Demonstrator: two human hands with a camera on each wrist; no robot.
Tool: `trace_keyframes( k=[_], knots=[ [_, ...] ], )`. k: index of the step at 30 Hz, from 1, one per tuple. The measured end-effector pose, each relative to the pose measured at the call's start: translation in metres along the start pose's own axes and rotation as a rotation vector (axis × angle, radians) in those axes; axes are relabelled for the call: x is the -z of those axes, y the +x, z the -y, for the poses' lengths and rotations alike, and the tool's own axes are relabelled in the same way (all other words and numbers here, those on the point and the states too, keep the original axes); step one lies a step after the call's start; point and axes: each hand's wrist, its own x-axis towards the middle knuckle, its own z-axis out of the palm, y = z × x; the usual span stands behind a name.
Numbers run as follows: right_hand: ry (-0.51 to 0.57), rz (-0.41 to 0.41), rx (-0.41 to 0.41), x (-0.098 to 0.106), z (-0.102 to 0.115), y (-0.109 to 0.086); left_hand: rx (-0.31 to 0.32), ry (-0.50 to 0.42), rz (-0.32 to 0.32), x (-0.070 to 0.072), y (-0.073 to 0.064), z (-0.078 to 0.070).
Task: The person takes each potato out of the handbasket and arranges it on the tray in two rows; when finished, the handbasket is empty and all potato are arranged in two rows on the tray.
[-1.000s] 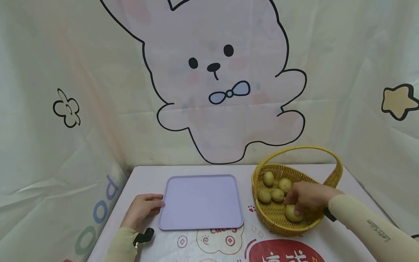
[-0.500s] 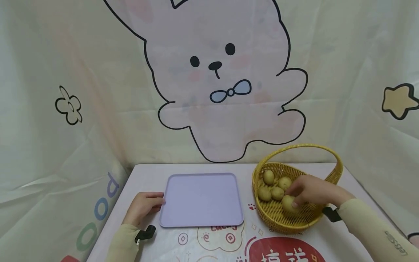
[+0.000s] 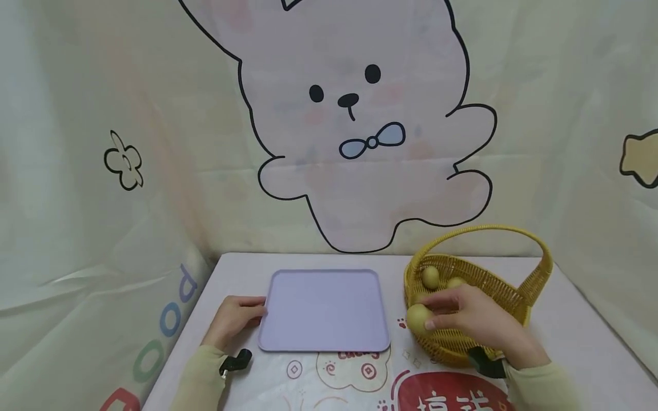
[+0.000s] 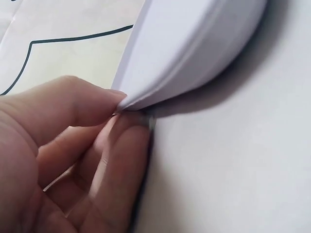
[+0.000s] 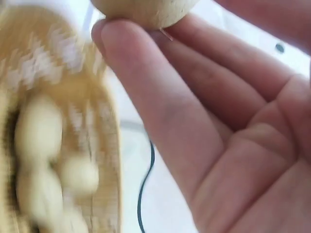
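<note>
In the head view, my right hand [image 3: 478,319] holds a yellowish potato [image 3: 418,319] between thumb and fingertips, over the left rim of the yellow wicker basket [image 3: 498,285]. The right wrist view shows the same potato [image 5: 146,10] at the thumb tip, cut off by the frame's top. Other potatoes [image 3: 430,277] lie inside the basket, some hidden behind my hand. On the left, my left hand [image 3: 231,319] pinches the left edge of the pale purple tray [image 3: 324,311]. Up close, thumb and fingers meet at the tray's rim [image 4: 170,80].
The basket's tall handle [image 3: 483,228] arches over its back. Tray and basket stand side by side on a white table with a printed cover [image 3: 354,371]. A curtain with a cartoon bear [image 3: 360,188] hangs behind.
My right hand has lifted the potato from the basket's bottom and carried it left to the rim. The left hand stays at the tray's edge. The head view has shifted slightly.
</note>
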Motion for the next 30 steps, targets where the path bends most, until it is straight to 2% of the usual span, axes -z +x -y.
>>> trace_keyframes(
  k=[4, 8, 15, 19, 22, 26, 30],
  knots=[
    [0.121, 0.020, 0.045, -0.031, 0.019, 0.020, -0.011, -0.027, -0.012, 0.001, 0.000, 0.002],
    [0.148, 0.026, 0.076, -0.058, 0.034, 0.044, -0.011, -0.040, -0.007, -0.002, 0.000, 0.002],
    [0.199, 0.110, 0.139, -0.099, 0.048, 0.121, 0.013, -0.067, -0.021, -0.003, 0.002, 0.003],
    [0.210, 0.145, 0.121, -0.122, 0.052, 0.162, 0.010, -0.099, -0.011, -0.002, 0.001, 0.006],
    [0.218, 0.139, 0.087, -0.134, 0.054, 0.186, 0.002, -0.121, 0.003, -0.002, 0.001, 0.007],
    [0.214, 0.110, 0.030, -0.148, 0.052, 0.209, 0.005, -0.128, 0.006, -0.003, 0.003, 0.007],
    [0.220, 0.127, 0.001, -0.159, 0.053, 0.225, 0.017, -0.135, -0.001, -0.001, 0.003, 0.007]
  ],
)
